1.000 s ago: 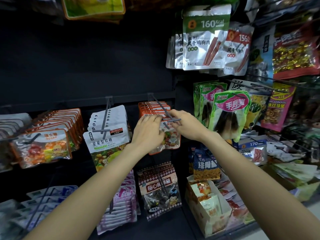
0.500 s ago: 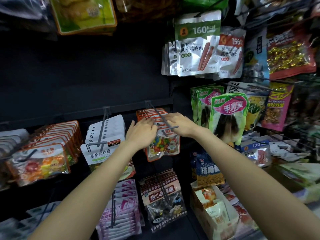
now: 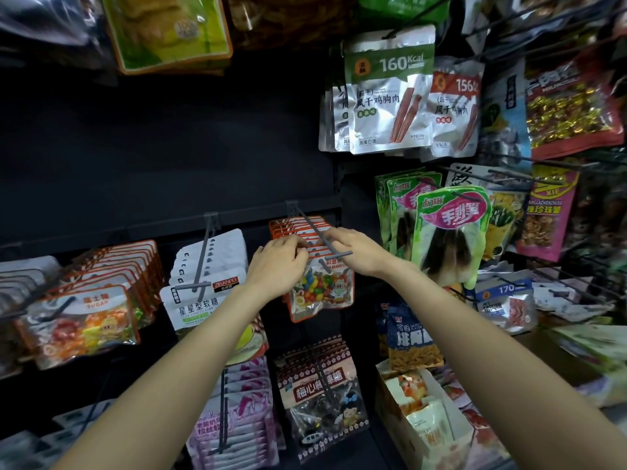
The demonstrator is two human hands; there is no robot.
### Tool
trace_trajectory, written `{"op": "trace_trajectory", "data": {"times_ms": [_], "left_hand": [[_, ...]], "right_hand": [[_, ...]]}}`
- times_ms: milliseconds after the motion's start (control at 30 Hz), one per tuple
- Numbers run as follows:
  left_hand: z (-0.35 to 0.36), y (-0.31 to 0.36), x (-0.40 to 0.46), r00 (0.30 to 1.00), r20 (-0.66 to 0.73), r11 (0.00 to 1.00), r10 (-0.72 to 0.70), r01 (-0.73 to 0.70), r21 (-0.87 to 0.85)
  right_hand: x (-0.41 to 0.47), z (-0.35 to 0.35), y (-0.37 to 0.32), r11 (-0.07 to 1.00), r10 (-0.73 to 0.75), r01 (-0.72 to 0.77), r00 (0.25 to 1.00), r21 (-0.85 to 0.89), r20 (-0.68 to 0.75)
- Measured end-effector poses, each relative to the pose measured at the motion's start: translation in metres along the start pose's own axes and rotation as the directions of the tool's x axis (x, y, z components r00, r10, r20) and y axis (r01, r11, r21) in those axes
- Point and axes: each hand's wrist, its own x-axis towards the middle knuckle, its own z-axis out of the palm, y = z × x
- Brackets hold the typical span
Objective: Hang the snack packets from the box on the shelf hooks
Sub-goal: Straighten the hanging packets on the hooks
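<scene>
Up at the middle of the dark shelf, both hands meet at one grey hook (image 3: 314,230) that slopes out toward the viewer. The left hand (image 3: 276,268) has its fingers curled in against the top edge of the front candy packet (image 3: 322,290), an orange-trimmed pouch of coloured beans that hangs on the hook; it seems to pinch that top edge, though the fingertips are hidden behind the knuckles. The right hand (image 3: 356,251) reaches in from the right, fingers bent over the hook near its cross-bar tip and touching the packet's top; whether it truly grips the pouch I cannot tell. Behind the front pouch a row of matching orange packets (image 3: 298,227) fills the far part of the same hook.

Left of it hang white packets (image 3: 207,283) with green print, and further left more orange sugar-candy pouches (image 3: 84,320). Below hang plum candy packets (image 3: 322,398). At the near right, low down, sits an open cardboard box (image 3: 437,432) with snack packets standing in it. Green packets (image 3: 451,232) hang to the right of the hands.
</scene>
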Motion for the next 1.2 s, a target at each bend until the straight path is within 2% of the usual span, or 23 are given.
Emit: {"op": "trace_trajectory", "data": {"times_ms": [200, 467, 700, 867, 1033, 1200], "left_hand": [[0.002, -0.001, -0.003, 0.996, -0.060, 0.995, 0.065, -0.060, 0.086], [0.000, -0.005, 0.009, 0.996, -0.091, 0.998, 0.010, -0.005, 0.062], [0.001, -0.012, 0.024, 0.987, 0.154, 0.994, -0.050, 0.034, 0.100], [-0.002, -0.012, 0.021, 0.990, 0.142, 0.996, -0.018, 0.005, 0.091], [-0.003, -0.014, 0.021, 0.992, 0.129, 0.998, -0.015, 0.007, 0.066], [-0.001, -0.014, 0.021, 0.993, 0.115, 0.999, -0.036, 0.038, -0.015]], "right_hand": [[0.000, -0.001, 0.003, 1.000, -0.022, 0.021, 0.998, -0.022, -0.052], [0.013, 0.001, 0.001, 0.997, 0.046, -0.050, 0.997, -0.056, -0.066], [0.029, 0.005, 0.004, 0.968, 0.048, -0.037, 0.998, -0.250, 0.038], [0.027, 0.005, 0.006, 0.979, 0.036, -0.035, 0.999, -0.200, 0.000], [0.027, -0.001, -0.003, 0.996, 0.072, -0.072, 0.997, -0.045, -0.018], [0.032, 0.004, 0.000, 0.995, 0.071, -0.070, 0.997, -0.066, 0.017]]}}
